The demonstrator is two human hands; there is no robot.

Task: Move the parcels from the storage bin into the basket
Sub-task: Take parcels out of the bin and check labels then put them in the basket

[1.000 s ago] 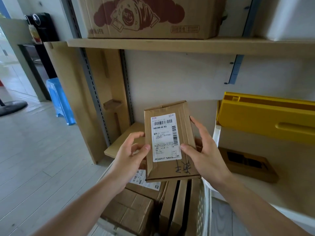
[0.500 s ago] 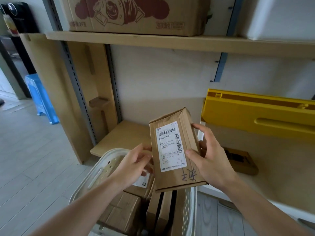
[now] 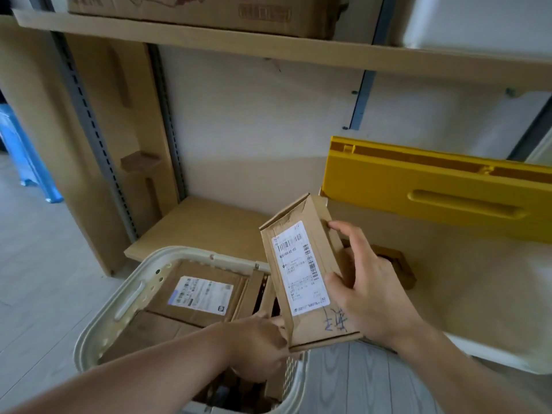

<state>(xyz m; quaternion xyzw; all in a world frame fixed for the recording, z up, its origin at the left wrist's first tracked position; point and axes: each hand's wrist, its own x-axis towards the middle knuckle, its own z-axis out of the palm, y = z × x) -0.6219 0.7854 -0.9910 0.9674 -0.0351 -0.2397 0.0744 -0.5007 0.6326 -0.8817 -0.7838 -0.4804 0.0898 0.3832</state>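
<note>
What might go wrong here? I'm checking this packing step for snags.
1. The right hand alone grips the parcel, tilted over the basket edge; it may slip outside.
2. The left hand reaches among upright boxes below and could get pinched.

Basket [image 3: 118,312] nearly packed with parcels [image 3: 197,297] (narrow right-side gap)

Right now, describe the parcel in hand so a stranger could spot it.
Start at the white basket on the floor below the shelves. Just above its right rim, the right hand holds a flat cardboard parcel upright. Unlike the parcels lying in the basket, it has blue handwriting under its white label.
</note>
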